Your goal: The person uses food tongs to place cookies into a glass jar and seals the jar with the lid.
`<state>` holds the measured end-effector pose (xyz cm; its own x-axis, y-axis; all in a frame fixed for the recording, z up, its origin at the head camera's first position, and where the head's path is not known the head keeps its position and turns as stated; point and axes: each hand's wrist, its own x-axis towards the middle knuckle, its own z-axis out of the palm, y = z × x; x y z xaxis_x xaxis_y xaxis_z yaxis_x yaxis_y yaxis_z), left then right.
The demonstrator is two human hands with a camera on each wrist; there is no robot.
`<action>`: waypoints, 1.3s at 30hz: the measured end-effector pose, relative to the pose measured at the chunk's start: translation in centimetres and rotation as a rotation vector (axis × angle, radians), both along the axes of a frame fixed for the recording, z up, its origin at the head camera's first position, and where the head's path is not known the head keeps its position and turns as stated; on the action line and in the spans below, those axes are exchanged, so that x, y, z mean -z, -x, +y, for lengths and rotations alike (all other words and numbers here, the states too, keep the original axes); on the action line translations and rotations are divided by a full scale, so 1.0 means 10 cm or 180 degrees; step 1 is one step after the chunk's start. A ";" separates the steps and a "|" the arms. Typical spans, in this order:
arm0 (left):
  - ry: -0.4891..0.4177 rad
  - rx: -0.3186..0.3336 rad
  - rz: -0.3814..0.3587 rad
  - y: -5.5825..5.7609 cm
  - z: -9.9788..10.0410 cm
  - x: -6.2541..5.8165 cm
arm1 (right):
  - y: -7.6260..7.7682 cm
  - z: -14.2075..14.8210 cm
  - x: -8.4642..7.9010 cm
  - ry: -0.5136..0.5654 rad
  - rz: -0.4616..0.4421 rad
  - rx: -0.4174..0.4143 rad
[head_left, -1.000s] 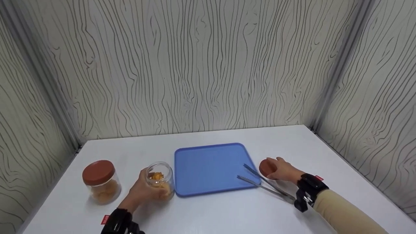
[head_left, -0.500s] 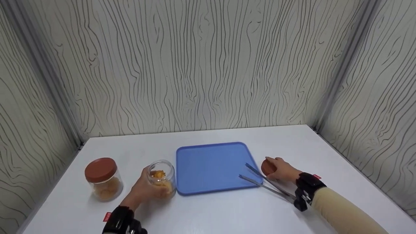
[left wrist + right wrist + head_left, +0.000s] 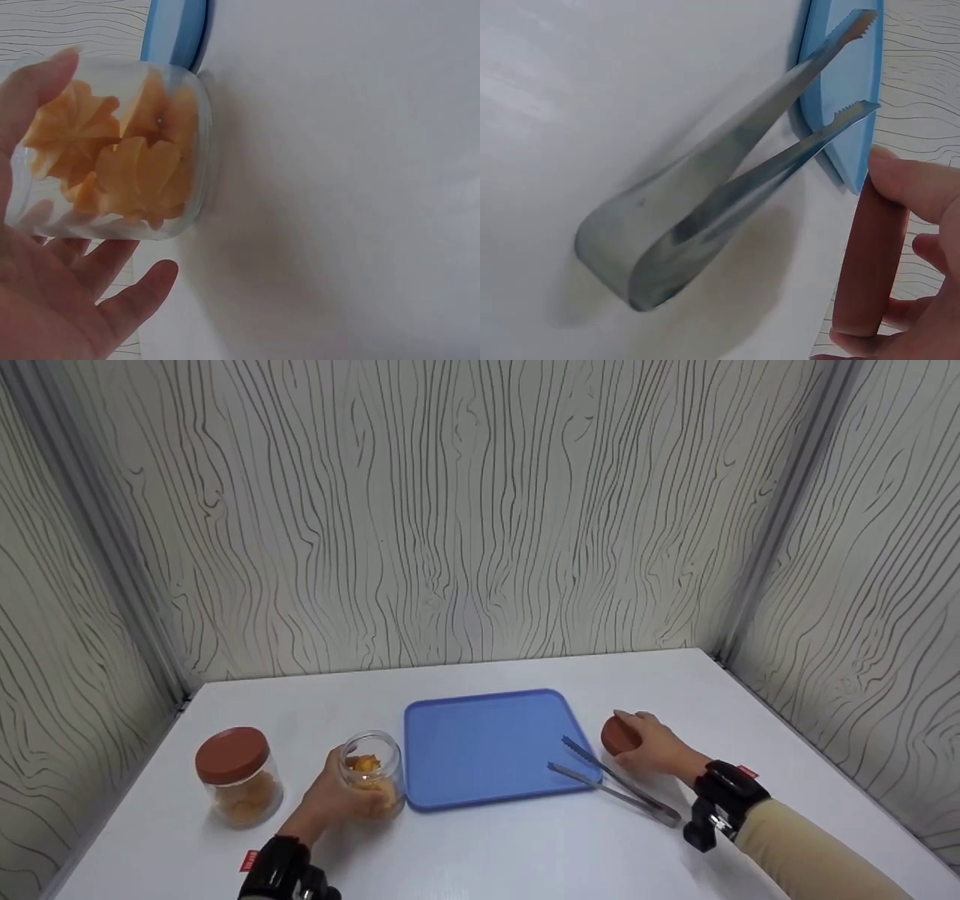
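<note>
My left hand (image 3: 337,795) grips an open glass jar (image 3: 388,787) from its left side, just left of the blue tray. Orange, ridged pieces (image 3: 139,161) that look like cookies show through the jar's wall in the left wrist view. To the right of the tray, my right hand (image 3: 654,750) holds a reddish-brown jar lid (image 3: 616,735) by its rim, low over the table or on it; I cannot tell which. Metal tongs (image 3: 697,195) lie beside that hand, their toothed tips resting over the tray's edge.
The blue tray (image 3: 480,754) lies mid-table on the white table (image 3: 487,855). At the left stands a second jar (image 3: 244,795) with its reddish-brown lid (image 3: 232,754) on and similar pieces inside. Wood-patterned panels (image 3: 450,510) rise behind the table and at both sides.
My right hand and wrist have shifted slightly to the right, still with the lid, and the tongs' bend now shows clear of the wrist. The left hand and jar have hardly moved.
</note>
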<state>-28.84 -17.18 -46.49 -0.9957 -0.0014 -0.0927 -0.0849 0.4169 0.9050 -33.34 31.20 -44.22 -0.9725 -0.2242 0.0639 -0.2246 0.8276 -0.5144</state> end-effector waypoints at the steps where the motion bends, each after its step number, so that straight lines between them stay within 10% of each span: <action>1: 0.0008 0.0005 0.0004 0.00 0.00 0.00 | -0.02 -0.01 -0.02 0.0020 0.0021 -0.0008; 39: 0.0129 0.0022 -0.0066 0.02 -0.01 0.01 | -0.40 -0.72 -0.27 0.0223 0.0112 -0.0179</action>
